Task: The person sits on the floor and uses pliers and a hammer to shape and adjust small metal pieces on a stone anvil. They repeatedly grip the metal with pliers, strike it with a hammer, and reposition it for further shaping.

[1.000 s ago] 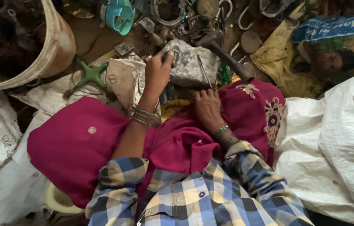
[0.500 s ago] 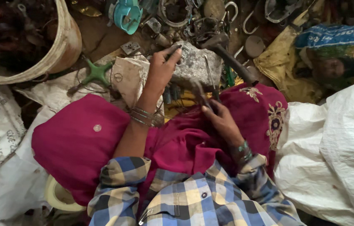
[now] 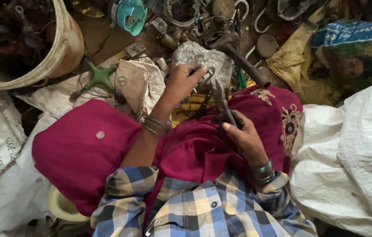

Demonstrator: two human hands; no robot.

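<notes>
Pliers (image 3: 219,98) gripped by right hand (image 3: 243,138) fingers; left hand (image 3: 181,83) fingers pinch metal piece (image 3: 205,79).

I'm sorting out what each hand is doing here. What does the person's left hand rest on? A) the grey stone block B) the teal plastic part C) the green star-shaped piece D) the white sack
A: the left hand lies on the grey stone block, fingers over a small metal piece there, while the right hand grips a tool handle over the lap.
</notes>
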